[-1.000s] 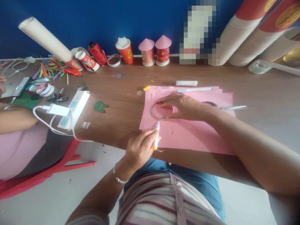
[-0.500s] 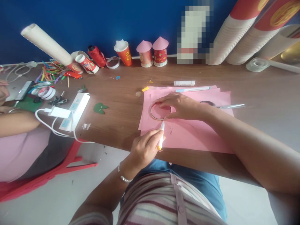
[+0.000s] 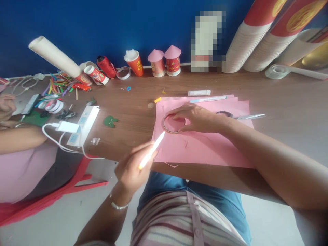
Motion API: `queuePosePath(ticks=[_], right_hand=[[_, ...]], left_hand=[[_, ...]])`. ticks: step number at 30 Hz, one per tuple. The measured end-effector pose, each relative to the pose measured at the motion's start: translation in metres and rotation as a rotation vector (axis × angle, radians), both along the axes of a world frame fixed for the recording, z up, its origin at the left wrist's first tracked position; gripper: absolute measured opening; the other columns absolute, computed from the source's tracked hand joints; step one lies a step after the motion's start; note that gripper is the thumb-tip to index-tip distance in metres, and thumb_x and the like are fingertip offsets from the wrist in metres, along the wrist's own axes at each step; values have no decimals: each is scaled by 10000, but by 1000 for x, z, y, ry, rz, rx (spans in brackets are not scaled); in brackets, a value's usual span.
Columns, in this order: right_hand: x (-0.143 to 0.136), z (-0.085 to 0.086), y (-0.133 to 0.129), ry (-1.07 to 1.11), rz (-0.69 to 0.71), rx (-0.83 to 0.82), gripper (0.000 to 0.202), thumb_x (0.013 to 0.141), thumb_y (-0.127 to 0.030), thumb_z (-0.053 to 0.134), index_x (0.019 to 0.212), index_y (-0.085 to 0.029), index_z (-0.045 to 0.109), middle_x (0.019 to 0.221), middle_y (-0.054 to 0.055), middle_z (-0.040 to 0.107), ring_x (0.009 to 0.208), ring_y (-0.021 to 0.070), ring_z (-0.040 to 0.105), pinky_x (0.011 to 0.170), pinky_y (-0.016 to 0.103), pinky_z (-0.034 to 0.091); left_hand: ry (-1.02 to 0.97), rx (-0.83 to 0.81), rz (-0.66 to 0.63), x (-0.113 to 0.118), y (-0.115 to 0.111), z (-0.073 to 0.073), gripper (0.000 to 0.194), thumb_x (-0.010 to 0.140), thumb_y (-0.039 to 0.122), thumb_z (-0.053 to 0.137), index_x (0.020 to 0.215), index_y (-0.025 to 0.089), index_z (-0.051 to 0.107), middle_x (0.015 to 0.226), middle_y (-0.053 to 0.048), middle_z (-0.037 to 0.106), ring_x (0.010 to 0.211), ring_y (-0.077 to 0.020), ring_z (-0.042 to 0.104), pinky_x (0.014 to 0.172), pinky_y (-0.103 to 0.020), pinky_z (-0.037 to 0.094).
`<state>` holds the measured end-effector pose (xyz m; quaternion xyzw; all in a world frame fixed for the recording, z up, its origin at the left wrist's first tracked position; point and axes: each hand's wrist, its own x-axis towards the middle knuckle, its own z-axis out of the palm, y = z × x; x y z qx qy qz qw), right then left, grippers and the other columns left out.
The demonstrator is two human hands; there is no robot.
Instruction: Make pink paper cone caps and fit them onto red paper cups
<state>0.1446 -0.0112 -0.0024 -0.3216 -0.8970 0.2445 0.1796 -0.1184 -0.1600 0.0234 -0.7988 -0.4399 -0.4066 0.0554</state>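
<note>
A white marker with a yellow end [image 3: 151, 152] is pinched in my left hand [image 3: 134, 169]. Its tip meets the lower left rim of a thin round ring [image 3: 169, 130], which resembles an empty tape roll. That ring lies flat on stacked pink paper [image 3: 205, 147]. My right hand [image 3: 193, 116] reaches over from the right and grips the ring, fingers inside it and thumb by its lower edge. Curved drawn marks show on the paper below. Scissors [image 3: 246, 117] rest on the paper, their handles partly behind my right forearm. Near its top edge lies a pale blue-and-white pen [image 3: 208, 99].
Behind the paper are a glue stick [image 3: 199, 92] and a yellow cap [image 3: 158, 100]. Two cups with pink cone roofs [image 3: 164, 63] stand by the wall, with tall cup stacks [image 3: 252, 42] to the right. A power strip [image 3: 83, 126] and another person's arm [image 3: 23, 136] are left.
My left hand has swung left with the marker, whose tip moved along the ring from its bottom to its lower left. My right hand stays on the ring.
</note>
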Motion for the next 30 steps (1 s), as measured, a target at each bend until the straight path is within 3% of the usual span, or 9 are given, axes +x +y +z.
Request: queuePosePath(ticks=[3,6,12,20,26,30], right_hand=[[1,-4,-1,31,18,10,477,822,-285,794,1293,-292,721,1446,20,672,1334,300,606,1188,528,427],[1,-6,-3,67,4,14,491,821,-303,791,1307,-282,722,1418,42,691,1332,318,609,1197,536,421],[1,-4,-8,90,-3,25,436,838,-321,777,1270,-271,748,1427,79,677,1317,337,620,1199,540,428],[1,-4,-10,135,19,34,526,845,-299,752,1366,-279,681,1420,86,673,1326,336,612,1169,575,455],[2,-6,-9,139,-1,22,505,843,-370,786,1334,-284,704,1437,75,663,1339,337,604,1174,556,460],[1,-4,-11,134,-6,4,574,825,-323,806,1379,-276,664,1460,88,644,1355,332,588,1184,568,439]], left_hand=[[-293,-133,34,-11,11,0,304,888,102,762,1168,219,737,1147,-54,796,981,-203,793,856,-341,692],[-621,-288,51,-15,25,-2,179,925,222,749,1104,209,752,1162,-55,768,944,-191,799,756,-293,703],[-968,-489,51,-13,50,2,258,813,353,863,973,177,763,946,-37,781,856,-183,803,753,-258,686],[-1150,-663,-79,-7,87,3,381,717,463,912,892,168,745,766,-18,777,615,-124,745,569,-200,630],[-1094,-724,-212,7,124,8,388,742,476,888,933,176,735,826,-19,772,637,-98,722,578,-190,610],[-1058,-775,-309,23,149,10,394,748,469,884,956,173,729,825,-13,757,637,-91,712,599,-200,612]])
